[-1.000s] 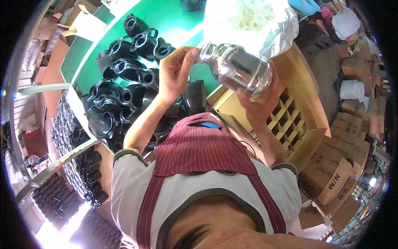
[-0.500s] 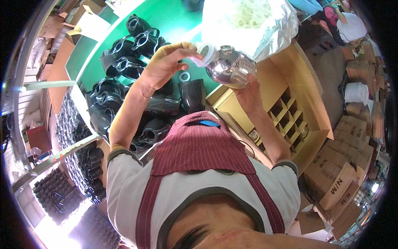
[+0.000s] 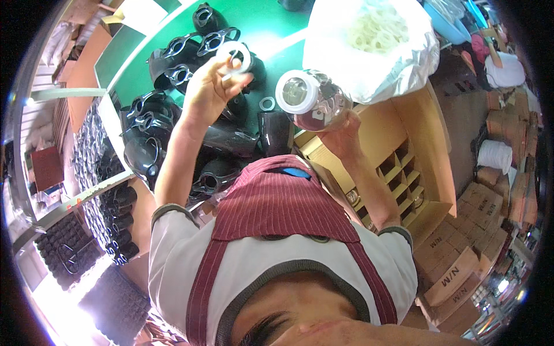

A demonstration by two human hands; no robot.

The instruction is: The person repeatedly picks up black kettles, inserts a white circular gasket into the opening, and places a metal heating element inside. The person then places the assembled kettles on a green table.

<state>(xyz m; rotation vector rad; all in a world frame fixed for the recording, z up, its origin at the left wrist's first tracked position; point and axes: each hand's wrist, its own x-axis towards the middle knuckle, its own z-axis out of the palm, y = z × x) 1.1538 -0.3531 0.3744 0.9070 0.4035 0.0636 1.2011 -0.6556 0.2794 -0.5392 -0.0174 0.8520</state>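
Observation:
My right hand point(image 3: 344, 137) is closed around a shiny silvery glass flask liner point(image 3: 329, 109), holding it tilted with its mouth facing left. A white ring point(image 3: 312, 96) sits around the liner's mouth. To the left, my left hand point(image 3: 210, 89) is raised over the green table point(image 3: 274, 63), its fingers pinching another white ring point(image 3: 246, 60). Below and around that hand, several black jug bodies point(image 3: 156, 118) with ring-shaped collars lie on the table. One black cylinder point(image 3: 274, 132) stands nearest my apron, with a small pale ring point(image 3: 266, 104) just behind it.
A white plastic bag point(image 3: 326, 34) full of translucent rings point(image 3: 378, 36) stands behind the liner. On the right is an open carton point(image 3: 433, 132) with cardboard dividers. Stacked cartons point(image 3: 461, 230) fill the right side; rows of black parts point(image 3: 98, 184) stand at the left.
My left hand has moved away from the liner's mouth to the left, with a white ring in its fingers. The liner has tipped so its mouth shows more.

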